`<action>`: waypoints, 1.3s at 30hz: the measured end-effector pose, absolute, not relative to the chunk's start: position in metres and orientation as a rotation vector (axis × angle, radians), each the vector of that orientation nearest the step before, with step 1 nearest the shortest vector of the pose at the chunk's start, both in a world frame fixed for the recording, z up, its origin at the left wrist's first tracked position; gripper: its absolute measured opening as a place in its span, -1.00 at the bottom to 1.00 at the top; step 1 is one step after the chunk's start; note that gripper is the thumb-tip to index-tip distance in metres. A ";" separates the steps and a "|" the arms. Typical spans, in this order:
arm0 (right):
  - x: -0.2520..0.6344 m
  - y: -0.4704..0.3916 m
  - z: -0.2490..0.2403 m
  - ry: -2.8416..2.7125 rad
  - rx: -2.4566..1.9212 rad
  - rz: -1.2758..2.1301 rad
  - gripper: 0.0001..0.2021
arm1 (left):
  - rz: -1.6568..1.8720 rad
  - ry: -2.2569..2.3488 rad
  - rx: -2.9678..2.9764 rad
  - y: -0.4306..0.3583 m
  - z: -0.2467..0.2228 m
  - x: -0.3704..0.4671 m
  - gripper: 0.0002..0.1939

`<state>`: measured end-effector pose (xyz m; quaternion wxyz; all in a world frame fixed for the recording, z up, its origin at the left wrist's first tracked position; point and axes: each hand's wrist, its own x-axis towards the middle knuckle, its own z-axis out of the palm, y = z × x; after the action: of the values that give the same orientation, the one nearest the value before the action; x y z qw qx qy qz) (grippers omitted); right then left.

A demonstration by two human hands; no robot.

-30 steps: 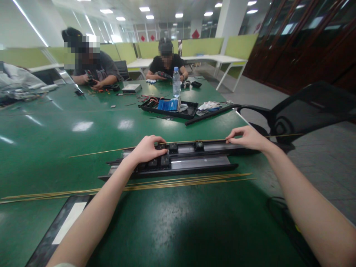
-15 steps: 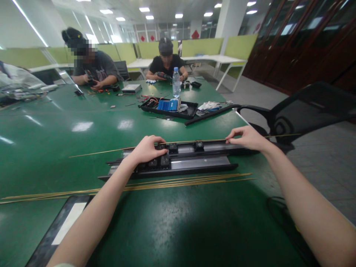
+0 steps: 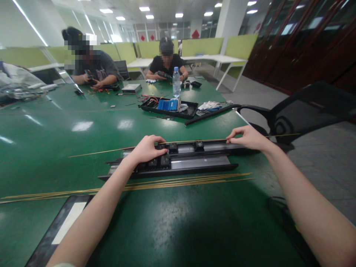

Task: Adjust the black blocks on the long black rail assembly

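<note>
The left hand (image 3: 148, 148) and the right hand (image 3: 246, 136) are bare and slim, with slender thumbs and forefingers; the wrists are narrow; the left forearm (image 3: 96, 207) and the right forearm (image 3: 300, 189) are bare too, smooth in outline, each broadening gradually towards the elbow; on the wearer's side of the table (image 3: 222, 218), a small piece of pale grey-green sleeve (image 3: 64, 265) shows on the left arm, its edge gently curved, the rest cut off by the view; the right arm is bare as far as it shows beside the table; the nails are too small and blurred to make out.
</note>
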<state>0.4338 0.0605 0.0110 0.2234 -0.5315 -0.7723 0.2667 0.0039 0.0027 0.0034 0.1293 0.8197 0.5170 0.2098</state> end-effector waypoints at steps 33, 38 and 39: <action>0.467 0.065 0.013 -2.102 -1.548 0.768 -0.82 | 0.630 1.486 2.380 0.003 0.001 0.003 -0.66; 0.476 0.066 0.011 -2.095 -1.540 0.812 -0.79 | 0.626 1.487 2.371 0.003 0.002 0.003 -0.65; 0.479 0.067 0.010 -2.091 -1.539 0.827 -0.79 | 0.627 1.489 2.368 0.003 0.003 0.004 -0.65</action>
<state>0.4786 0.0671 0.0100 0.2070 -0.5525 -0.7508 0.2969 0.0037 0.0026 0.0026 0.1368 0.8183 0.5144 0.2168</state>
